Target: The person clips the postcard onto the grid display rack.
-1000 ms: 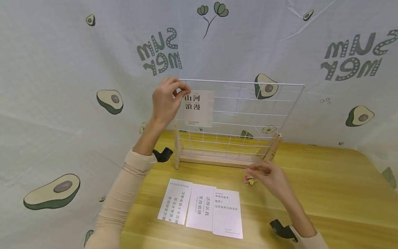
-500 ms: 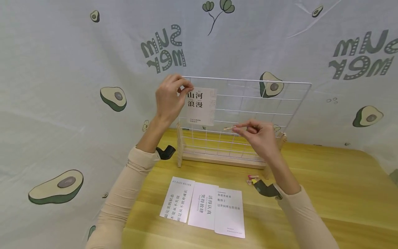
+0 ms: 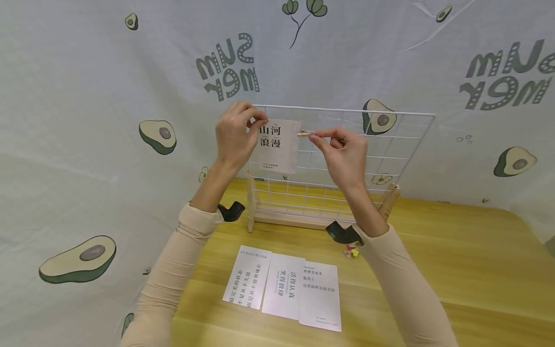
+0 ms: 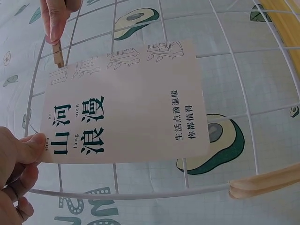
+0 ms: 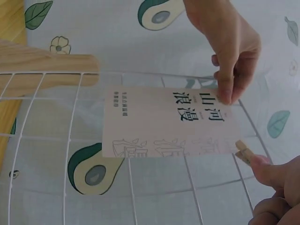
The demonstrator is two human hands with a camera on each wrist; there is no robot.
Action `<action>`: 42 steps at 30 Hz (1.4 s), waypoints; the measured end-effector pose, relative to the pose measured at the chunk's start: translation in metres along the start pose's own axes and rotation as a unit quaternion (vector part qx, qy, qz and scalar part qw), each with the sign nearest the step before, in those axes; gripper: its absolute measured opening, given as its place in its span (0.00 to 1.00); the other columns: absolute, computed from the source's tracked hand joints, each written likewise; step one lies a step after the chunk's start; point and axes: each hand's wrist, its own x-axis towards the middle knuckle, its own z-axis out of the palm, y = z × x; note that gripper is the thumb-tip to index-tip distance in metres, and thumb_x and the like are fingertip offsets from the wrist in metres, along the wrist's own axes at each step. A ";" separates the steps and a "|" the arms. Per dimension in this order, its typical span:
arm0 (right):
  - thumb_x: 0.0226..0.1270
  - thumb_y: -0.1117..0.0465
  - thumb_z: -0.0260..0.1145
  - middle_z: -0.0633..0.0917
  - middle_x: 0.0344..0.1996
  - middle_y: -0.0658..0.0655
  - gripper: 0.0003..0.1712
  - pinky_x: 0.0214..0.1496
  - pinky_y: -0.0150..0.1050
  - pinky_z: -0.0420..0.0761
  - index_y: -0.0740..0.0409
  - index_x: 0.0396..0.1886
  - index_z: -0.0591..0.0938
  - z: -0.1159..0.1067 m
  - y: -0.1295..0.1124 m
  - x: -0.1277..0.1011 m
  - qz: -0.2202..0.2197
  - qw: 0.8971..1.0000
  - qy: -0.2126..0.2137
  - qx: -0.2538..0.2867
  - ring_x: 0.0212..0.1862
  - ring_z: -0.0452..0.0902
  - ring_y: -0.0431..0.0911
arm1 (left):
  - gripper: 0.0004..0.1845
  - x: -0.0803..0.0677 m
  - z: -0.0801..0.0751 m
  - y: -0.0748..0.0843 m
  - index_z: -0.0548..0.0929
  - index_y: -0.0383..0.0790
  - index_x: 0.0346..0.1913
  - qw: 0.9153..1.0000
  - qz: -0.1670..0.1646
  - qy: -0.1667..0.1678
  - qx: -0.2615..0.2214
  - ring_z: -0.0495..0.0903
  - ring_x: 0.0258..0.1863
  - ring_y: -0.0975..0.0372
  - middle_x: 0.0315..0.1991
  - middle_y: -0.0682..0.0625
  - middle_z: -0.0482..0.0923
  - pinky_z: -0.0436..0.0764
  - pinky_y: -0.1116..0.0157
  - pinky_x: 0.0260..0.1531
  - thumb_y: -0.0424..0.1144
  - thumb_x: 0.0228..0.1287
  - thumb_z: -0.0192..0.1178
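Note:
My left hand point(image 3: 237, 132) pinches the upper left corner of a pale card point(image 4: 136, 108) printed with dark characters, holding it against a white wire grid point(image 3: 364, 158). Between thumb and forefinger of my right hand point(image 3: 344, 154) is a small wooden clothespin point(image 5: 244, 151). Its tip is right at the card's upper right edge, beside a grid wire. In the left wrist view the clothespin point(image 4: 57, 55) points at the outlined lettering along that edge.
The grid stands in a wooden base point(image 3: 299, 220) on a yellow wood-grain table point(image 3: 455, 270). Three printed cards point(image 3: 284, 286) lie in front of it. Several small coloured clips point(image 3: 353, 251) lie near my right sleeve. A patterned cloth point(image 3: 347, 58) hangs behind.
My right hand has risen from near the clips on the table to the card's right edge, carrying the clothespin. My left hand still holds the card at the grid.

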 end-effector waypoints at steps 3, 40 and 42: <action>0.62 0.63 0.77 0.66 0.08 0.43 0.10 0.23 0.33 0.48 0.67 0.38 0.91 0.001 -0.002 0.004 -0.004 1.000 0.004 0.003 0.17 0.46 0.38 | 0.04 -0.001 0.001 -0.001 0.90 0.33 0.35 1.000 0.001 0.003 0.001 0.83 0.35 0.50 0.35 0.42 0.86 0.81 0.62 0.36 0.31 0.65 0.70; 0.63 0.55 0.78 0.59 0.10 0.44 0.14 0.28 0.36 0.54 0.62 0.40 0.92 0.015 -0.011 0.018 0.043 0.996 -0.059 -0.054 0.18 0.49 0.39 | 0.07 -0.004 -0.005 -0.020 0.91 0.33 0.36 0.999 0.025 0.024 -0.009 0.79 0.32 0.52 0.34 0.42 0.85 0.75 0.63 0.35 0.36 0.64 0.72; 0.63 0.56 0.78 0.60 0.11 0.45 0.13 0.29 0.36 0.56 0.62 0.41 0.92 0.015 -0.010 0.017 0.023 0.996 -0.062 -0.063 0.18 0.49 0.39 | 0.08 -0.006 -0.005 -0.019 0.91 0.33 0.38 0.999 0.021 0.027 -0.004 0.80 0.33 0.52 0.36 0.42 0.86 0.77 0.61 0.37 0.37 0.64 0.71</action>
